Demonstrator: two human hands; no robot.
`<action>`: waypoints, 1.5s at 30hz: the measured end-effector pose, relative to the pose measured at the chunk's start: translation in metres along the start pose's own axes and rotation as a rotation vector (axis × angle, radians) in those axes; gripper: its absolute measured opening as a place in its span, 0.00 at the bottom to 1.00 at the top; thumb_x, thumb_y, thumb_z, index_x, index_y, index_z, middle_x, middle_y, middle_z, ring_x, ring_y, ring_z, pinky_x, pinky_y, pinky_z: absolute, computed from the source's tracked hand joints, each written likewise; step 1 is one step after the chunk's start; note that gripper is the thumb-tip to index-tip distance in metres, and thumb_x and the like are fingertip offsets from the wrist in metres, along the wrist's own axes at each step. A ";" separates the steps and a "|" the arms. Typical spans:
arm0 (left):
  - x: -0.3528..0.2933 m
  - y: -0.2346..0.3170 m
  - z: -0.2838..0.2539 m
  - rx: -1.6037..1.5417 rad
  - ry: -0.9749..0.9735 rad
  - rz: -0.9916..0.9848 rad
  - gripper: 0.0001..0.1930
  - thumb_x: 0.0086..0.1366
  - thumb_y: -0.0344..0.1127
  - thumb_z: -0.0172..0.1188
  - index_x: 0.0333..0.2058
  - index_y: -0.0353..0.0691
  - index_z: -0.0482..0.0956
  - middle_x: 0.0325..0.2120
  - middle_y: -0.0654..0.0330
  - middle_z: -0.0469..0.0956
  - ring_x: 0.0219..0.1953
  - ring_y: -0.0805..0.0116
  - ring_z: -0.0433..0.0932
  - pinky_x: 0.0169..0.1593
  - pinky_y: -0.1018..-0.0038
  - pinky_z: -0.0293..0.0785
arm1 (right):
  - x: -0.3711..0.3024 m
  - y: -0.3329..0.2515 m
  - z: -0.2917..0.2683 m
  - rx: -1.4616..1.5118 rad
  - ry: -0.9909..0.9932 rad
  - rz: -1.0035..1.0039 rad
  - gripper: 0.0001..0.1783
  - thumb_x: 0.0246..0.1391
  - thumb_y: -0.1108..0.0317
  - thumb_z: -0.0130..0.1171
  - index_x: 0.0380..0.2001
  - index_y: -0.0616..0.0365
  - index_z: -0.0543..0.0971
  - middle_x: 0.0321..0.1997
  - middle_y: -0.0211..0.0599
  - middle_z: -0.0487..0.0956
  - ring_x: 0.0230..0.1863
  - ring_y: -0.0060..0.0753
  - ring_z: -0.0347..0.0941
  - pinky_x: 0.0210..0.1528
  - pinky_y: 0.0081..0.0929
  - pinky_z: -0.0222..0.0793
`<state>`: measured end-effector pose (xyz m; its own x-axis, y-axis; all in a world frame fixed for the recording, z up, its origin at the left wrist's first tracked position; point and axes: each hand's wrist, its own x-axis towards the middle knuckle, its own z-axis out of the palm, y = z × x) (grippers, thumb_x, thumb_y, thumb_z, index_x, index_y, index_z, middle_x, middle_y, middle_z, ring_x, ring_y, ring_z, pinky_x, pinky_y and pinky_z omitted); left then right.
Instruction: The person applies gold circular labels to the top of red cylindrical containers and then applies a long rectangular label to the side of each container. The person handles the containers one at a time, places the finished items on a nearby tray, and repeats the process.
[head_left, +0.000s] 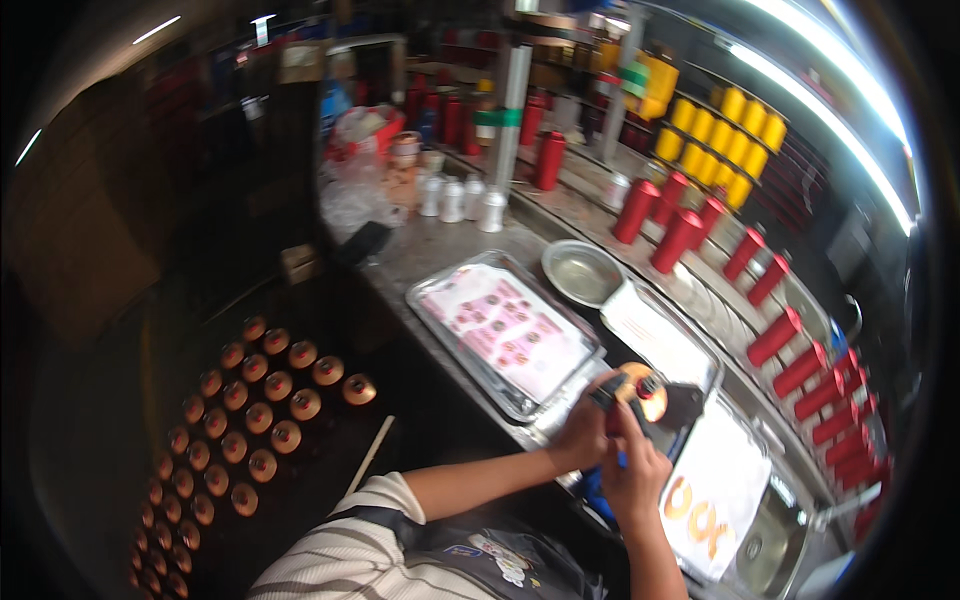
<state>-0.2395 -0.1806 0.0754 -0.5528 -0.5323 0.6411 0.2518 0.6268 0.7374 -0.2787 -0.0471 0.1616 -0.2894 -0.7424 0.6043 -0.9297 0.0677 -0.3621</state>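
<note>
Over the bench, right of centre, my left hand (583, 430) is closed around a cylinder with a round copper-coloured top (648, 392). A small dark and red fitting stands in the middle of that top. Close against it is my right hand (638, 472), its fingers bent in at the cylinder's near side. Something dark shows by those fingers, too blurred to name. Below the hands lies a white sheet (715, 480) with several orange rings (700, 518). A metal tray (510, 412) to the left carries a white sheet with small round parts.
Behind the trays sits a round metal bowl (583, 273). Several red cylinders (680, 240) line the rail, with white bottles (452, 201) further left. A metal sink (768, 540) is at the right. Several copper-topped cylinders (258, 417) stand in rows at lower left.
</note>
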 end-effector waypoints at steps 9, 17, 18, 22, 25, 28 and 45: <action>0.023 0.013 -0.023 -0.061 -0.185 -0.260 0.30 0.50 0.43 0.78 0.48 0.33 0.79 0.44 0.51 0.83 0.44 0.56 0.84 0.49 0.63 0.79 | -0.020 -0.006 -0.014 0.451 -0.015 -0.040 0.28 0.48 0.76 0.67 0.56 0.53 0.80 0.25 0.41 0.79 0.24 0.43 0.78 0.26 0.35 0.72; 0.078 0.075 0.010 -0.257 -0.454 -0.530 0.43 0.56 0.45 0.76 0.56 0.29 0.55 0.51 0.44 0.74 0.52 0.61 0.79 0.53 0.66 0.79 | -0.101 0.040 -0.044 0.135 0.087 0.241 0.54 0.36 0.60 0.83 0.68 0.59 0.68 0.41 0.51 0.79 0.33 0.46 0.79 0.37 0.34 0.76; 0.071 0.072 0.020 -0.296 -0.531 -0.654 0.45 0.57 0.47 0.76 0.57 0.26 0.53 0.51 0.44 0.74 0.52 0.60 0.79 0.53 0.67 0.79 | -0.102 0.034 -0.043 0.118 0.050 0.254 0.53 0.37 0.62 0.82 0.68 0.60 0.68 0.40 0.51 0.79 0.34 0.48 0.79 0.38 0.36 0.76; 0.046 0.048 0.055 -0.266 -0.613 -0.817 0.51 0.56 0.53 0.75 0.57 0.20 0.50 0.50 0.40 0.74 0.51 0.58 0.79 0.53 0.69 0.79 | -0.131 0.043 -0.033 0.095 0.058 0.421 0.50 0.39 0.66 0.77 0.69 0.57 0.68 0.37 0.48 0.78 0.30 0.45 0.77 0.32 0.34 0.75; 0.049 0.038 0.064 -0.253 -0.646 -0.872 0.52 0.55 0.55 0.75 0.56 0.19 0.51 0.48 0.39 0.74 0.51 0.56 0.80 0.52 0.68 0.79 | -0.132 0.050 -0.032 0.095 -0.004 0.490 0.49 0.40 0.68 0.74 0.69 0.56 0.68 0.36 0.47 0.77 0.28 0.44 0.77 0.30 0.34 0.75; 0.046 0.022 0.068 -0.217 -0.638 -0.815 0.52 0.55 0.56 0.75 0.56 0.18 0.52 0.47 0.39 0.75 0.49 0.55 0.81 0.52 0.69 0.79 | -0.127 0.056 -0.029 0.129 -0.009 0.513 0.49 0.40 0.69 0.72 0.70 0.56 0.67 0.37 0.48 0.76 0.29 0.47 0.77 0.32 0.36 0.76; 0.041 0.041 0.055 -0.218 -0.735 -0.770 0.47 0.58 0.47 0.73 0.57 0.17 0.51 0.48 0.37 0.76 0.51 0.50 0.80 0.55 0.64 0.77 | -0.126 0.063 -0.021 0.225 -0.007 0.576 0.49 0.38 0.77 0.68 0.69 0.62 0.66 0.42 0.49 0.77 0.35 0.47 0.77 0.37 0.34 0.75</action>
<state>-0.2949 -0.1455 0.1201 -0.9448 -0.2231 -0.2400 -0.2705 0.1175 0.9555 -0.3057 0.0652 0.0776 -0.7286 -0.6326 0.2625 -0.5534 0.3178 -0.7699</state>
